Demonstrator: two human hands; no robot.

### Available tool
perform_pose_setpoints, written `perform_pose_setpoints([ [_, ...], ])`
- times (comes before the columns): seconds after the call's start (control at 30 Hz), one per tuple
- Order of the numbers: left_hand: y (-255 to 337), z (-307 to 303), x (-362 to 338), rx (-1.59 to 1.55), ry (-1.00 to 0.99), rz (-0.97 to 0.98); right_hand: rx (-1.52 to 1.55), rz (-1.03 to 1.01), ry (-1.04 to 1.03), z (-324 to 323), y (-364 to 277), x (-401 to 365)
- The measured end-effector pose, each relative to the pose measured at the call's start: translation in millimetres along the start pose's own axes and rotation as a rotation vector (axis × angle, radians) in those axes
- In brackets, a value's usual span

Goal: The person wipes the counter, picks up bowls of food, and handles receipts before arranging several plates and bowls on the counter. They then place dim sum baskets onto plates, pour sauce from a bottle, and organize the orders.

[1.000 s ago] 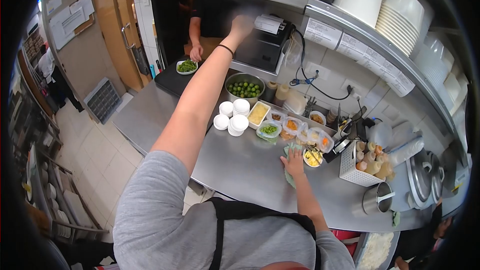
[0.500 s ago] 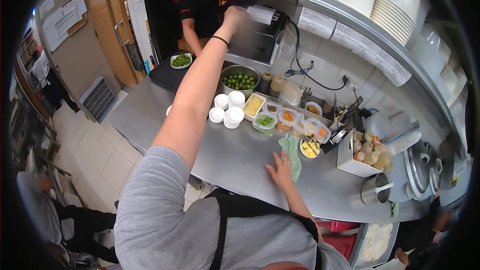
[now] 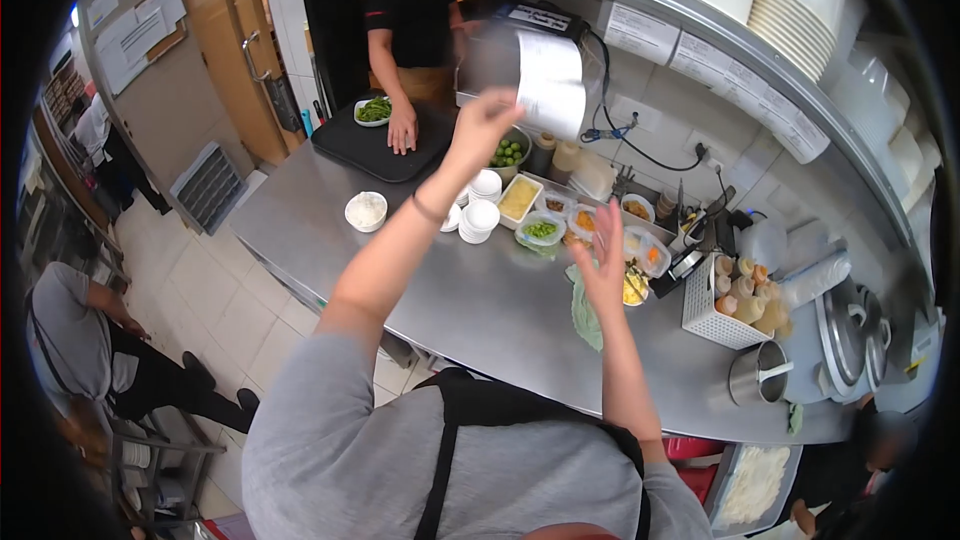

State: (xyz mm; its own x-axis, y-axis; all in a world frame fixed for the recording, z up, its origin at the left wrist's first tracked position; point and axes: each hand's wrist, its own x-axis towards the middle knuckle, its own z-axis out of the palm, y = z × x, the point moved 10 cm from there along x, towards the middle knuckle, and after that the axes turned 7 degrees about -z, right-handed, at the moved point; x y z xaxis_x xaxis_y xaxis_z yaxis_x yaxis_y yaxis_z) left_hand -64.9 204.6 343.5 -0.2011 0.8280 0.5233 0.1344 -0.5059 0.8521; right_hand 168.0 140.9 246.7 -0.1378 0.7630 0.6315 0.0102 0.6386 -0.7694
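Observation:
My left hand [image 3: 484,125] pinches the end of a long white printed receipt [image 3: 551,90], which curls up over the counter in front of the dark printer [image 3: 540,20]. My right hand [image 3: 600,265] is raised above the counter with fingers apart, holding nothing. Beneath it lies a green cloth [image 3: 585,315], beside a bowl of yellow pieces [image 3: 634,288]. Tubs of chopped green vegetable [image 3: 540,230] and orange pieces stand just past it. Stacked small white dishes [image 3: 480,218] are near my left forearm.
A co-worker's hand [image 3: 402,128] rests on a black tray [image 3: 385,160] holding a bowl of green beans [image 3: 373,111]. A bowl of rice [image 3: 366,211] sits at left. At right stand a bottle basket [image 3: 715,320] and a metal pot [image 3: 745,380]. A shelf [image 3: 740,70] overhangs the back.
My left hand has drawn back from the printer, bringing the receipt with it. My right hand has lifted off the counter. The co-worker's hand now lies on the tray.

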Motion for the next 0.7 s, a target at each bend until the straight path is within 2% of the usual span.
perform_pose_setpoints([
  [0.03,-2.8,6.7,-23.7,-0.065,-0.051,0.015,-0.005,0.005,0.013,4.0,-10.1,12.6],
  [0.07,-7.0,13.2,-47.3,-0.132,-0.105,0.029,0.127,-0.020,0.035,8.2,-21.0,23.8],
  [0.1,-16.7,16.3,-70.3,-0.115,-0.124,-0.033,0.256,-0.048,0.063,9.8,-27.3,27.8],
  [0.13,-26.5,19.9,-91.9,-0.100,-0.152,-0.091,0.240,-0.048,0.092,8.1,-24.9,26.0],
  [0.2,-75.4,29.8,-133.5,-0.313,-0.248,-0.341,0.294,0.024,0.040,13.6,-8.2,19.9],
  [0.27,-81.2,46.7,-154.8,-0.812,-0.303,-0.418,0.284,0.031,-0.029,20.3,-3.0,2.9],
  [0.3,-81.3,50.7,-159.3,-0.836,-0.317,-0.465,0.319,0.092,-0.097,28.2,4.5,-9.4],
  [0.33,-108.0,48.2,-163.7,-0.943,-0.307,-0.578,0.359,0.155,-0.172,35.6,10.3,-22.2],
  [0.37,-100.4,53.5,-159.9,-1.034,-0.344,-0.610,0.352,0.154,-0.153,31.5,10.3,-28.9],
  [0.4,-91.8,59.2,-154.4,-1.125,-0.375,-0.639,0.107,0.041,-0.227,31.9,1.2,-33.3],
  [0.43,-91.3,62.1,-148.9,-1.124,-0.384,-0.644,-0.138,-0.068,-0.302,33.6,-6.2,-36.4],
  [0.47,-94.7,51.8,-137.8,-0.894,-0.275,-0.568,-0.141,-0.067,-0.296,28.0,-2.5,-35.8],
  [0.5,-93.4,41.4,-129.7,-0.663,-0.168,-0.488,-0.328,-0.130,-0.235,14.6,-0.6,-33.0],
  [0.53,-90.2,45.5,-128.1,-0.662,-0.173,-0.491,-0.514,-0.193,-0.173,0.6,0.7,-29.9],
  [0.63,-71.4,47.8,-123.4,-0.679,-0.081,-0.460,-0.554,-0.239,0.004,-77.5,12.8,7.5],
  [0.7,-75.7,53.7,-130.9,-0.625,-0.095,-0.473,-0.484,-0.394,0.268,-149.8,-56.2,41.1],
])
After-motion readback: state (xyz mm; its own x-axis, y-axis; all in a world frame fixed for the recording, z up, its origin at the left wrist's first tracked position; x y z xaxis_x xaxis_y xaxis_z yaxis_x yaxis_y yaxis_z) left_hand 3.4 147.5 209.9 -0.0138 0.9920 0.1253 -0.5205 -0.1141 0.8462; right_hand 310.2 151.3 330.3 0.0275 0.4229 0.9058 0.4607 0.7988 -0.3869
